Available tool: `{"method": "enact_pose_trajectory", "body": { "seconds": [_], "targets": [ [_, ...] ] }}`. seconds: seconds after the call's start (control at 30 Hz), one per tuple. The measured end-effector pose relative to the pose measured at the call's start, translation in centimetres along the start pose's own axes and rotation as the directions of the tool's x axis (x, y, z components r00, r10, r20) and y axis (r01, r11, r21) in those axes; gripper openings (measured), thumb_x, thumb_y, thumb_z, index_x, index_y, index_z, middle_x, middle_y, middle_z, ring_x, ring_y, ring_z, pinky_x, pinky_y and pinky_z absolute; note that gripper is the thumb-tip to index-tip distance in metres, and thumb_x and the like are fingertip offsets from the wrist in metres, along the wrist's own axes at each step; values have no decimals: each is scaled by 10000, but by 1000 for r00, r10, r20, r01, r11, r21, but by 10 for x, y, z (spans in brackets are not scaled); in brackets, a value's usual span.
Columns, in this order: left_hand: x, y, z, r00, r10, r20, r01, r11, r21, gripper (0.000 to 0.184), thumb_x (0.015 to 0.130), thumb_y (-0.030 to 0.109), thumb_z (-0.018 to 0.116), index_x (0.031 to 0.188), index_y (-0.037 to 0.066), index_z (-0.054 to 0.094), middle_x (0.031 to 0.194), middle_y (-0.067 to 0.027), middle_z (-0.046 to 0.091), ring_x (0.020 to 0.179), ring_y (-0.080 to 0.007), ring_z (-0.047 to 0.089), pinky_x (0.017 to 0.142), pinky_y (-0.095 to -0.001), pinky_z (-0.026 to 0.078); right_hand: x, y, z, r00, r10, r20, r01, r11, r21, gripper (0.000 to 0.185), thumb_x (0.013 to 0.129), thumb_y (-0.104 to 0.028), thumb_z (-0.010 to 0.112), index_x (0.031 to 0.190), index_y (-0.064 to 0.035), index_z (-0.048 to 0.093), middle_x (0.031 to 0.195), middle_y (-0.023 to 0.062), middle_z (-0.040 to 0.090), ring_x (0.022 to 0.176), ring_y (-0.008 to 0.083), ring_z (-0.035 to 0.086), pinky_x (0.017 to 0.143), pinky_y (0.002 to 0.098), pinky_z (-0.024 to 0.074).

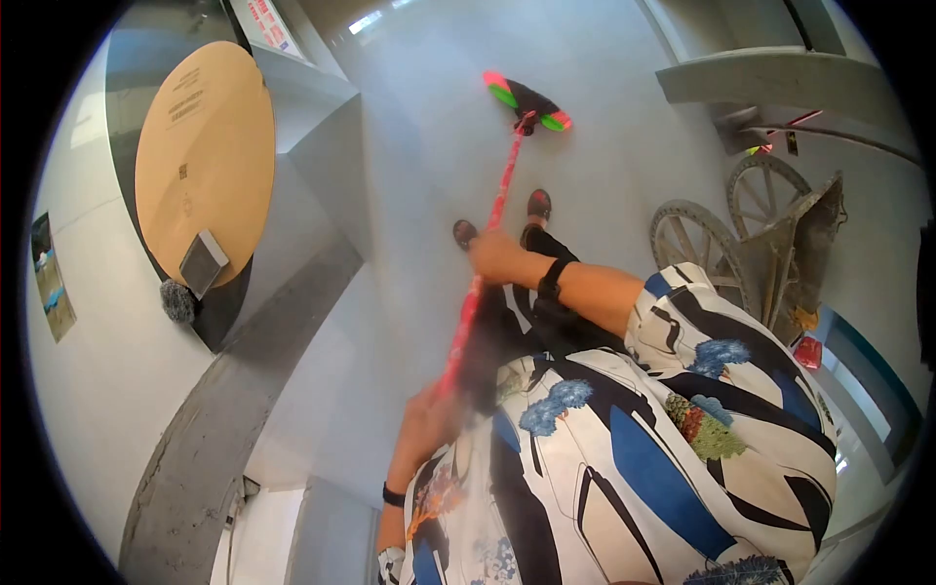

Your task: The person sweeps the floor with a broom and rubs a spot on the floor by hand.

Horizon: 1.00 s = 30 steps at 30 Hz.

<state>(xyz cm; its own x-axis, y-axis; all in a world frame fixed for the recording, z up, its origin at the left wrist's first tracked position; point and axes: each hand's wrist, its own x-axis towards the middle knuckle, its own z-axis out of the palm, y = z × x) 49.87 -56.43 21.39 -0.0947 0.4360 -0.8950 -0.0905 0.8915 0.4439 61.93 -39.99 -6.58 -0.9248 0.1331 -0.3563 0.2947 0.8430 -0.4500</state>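
left hand (429, 421), right hand (495, 257) around a broom (500, 200) (pink-handled)

Broom head (527, 105) before our shoes (538, 204) at twelve o'clock, board (207, 146) with block (203, 265) on it at ten, cart (801, 239) at two.

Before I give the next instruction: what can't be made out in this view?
Head view:
- Top end of the pink handle: hidden by the left hand.
- Underside of the broom head: facing away.
- Print on the oval board: too small to read.
- Red-lettered notice: cut off by the top edge.
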Motion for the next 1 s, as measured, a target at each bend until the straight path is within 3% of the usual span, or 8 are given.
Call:
{"method": "enact_pose_trajectory", "body": {
  "seconds": [0.07, 0.13, 0.23, 0.4, 0.47, 0.63, 0.9, 1.0],
  "targets": [
    [-7, 13, -2, 995, -86, -50, 82, 994, -75, 227, 834, 115, 490, 993, -20, 579, 630, 22, 492, 569, -84, 466, 510, -268, 397, 9, -11, -17, 1000, 1, 7, -1, 1000, 13, 110, 687, -221, 632, 682, -112, 650, 813, 55, 621, 858, 268, 565, 634, 465, 433],
    [-22, 1, -14, 978, -130, -166, 128, 992, -23, 236, 817, 101, 464, 979, -25, 581, 597, 24, 461, 531, -63, 431, 474, -228, 358, 9, -37, -77, 968, 43, 247, -81, 986, 144, 116, 684, -215, 643, 705, -103, 660, 849, 81, 617, 867, 282, 563, 667, 510, 448],
    [-43, 22, -21, 957, -212, -197, 216, 976, -3, 254, 813, 113, 460, 990, -20, 585, 588, 31, 442, 505, -50, 405, 443, -214, 328, 22, -53, -44, 999, -33, 1, 32, 981, 193, 141, 688, -209, 646, 747, -83, 667, 832, 94, 614, 883, 285, 556, 739, 556, 443],
    [-69, 16, -30, 950, -274, -152, 267, 961, -68, 267, 812, 119, 476, 1017, -24, 572, 575, 35, 431, 462, -33, 359, 402, -192, 279, 18, -64, -72, 994, -79, 71, 67, 985, 161, 158, 709, -201, 633, 797, -75, 666, 846, 96, 608, 893, 289, 547, 784, 601, 413],
    [-75, 4, -28, 967, -236, -92, 206, 944, -256, 295, 831, 129, 469, 1057, -45, 546, 559, 36, 409, 446, -29, 330, 391, -186, 247, 14, -64, -77, 991, -103, 84, 89, 983, 162, 152, 713, -197, 631, 803, -78, 661, 841, 94, 605, 887, 286, 547, 786, 609, 401],
    [-70, 8, -11, 971, -233, -54, 183, 869, -460, 369, 880, 200, 468, 1135, -66, 492, 561, 44, 357, 446, -32, 275, 396, -182, 207, 29, -32, -71, 959, -200, -202, 220, 972, 78, 130, 723, -220, 609, 795, -118, 643, 796, 56, 602, 877, 236, 555, 792, 505, 383],
    [-44, 2, -9, 975, -212, 72, 213, 785, -582, 497, 896, 335, 479, 1179, -73, 463, 569, 51, 347, 490, -34, 280, 448, -168, 203, 50, -12, -66, 935, -329, -133, 337, 941, 39, 66, 686, -165, 548, 657, -125, 592, 683, 34, 569, 761, 214, 546, 735, 372, 375],
    [-52, -19, -15, 969, -174, 175, 247, 682, -688, 498, 909, 306, 475, 1229, -71, 422, 604, 5, 454, 480, -65, 399, 443, -199, 322, 39, -15, -51, 933, -351, -76, 357, 931, 76, 83, 677, -177, 570, 622, -133, 613, 646, 42, 589, 724, 224, 569, 725, 383, 380]
  ]
}}
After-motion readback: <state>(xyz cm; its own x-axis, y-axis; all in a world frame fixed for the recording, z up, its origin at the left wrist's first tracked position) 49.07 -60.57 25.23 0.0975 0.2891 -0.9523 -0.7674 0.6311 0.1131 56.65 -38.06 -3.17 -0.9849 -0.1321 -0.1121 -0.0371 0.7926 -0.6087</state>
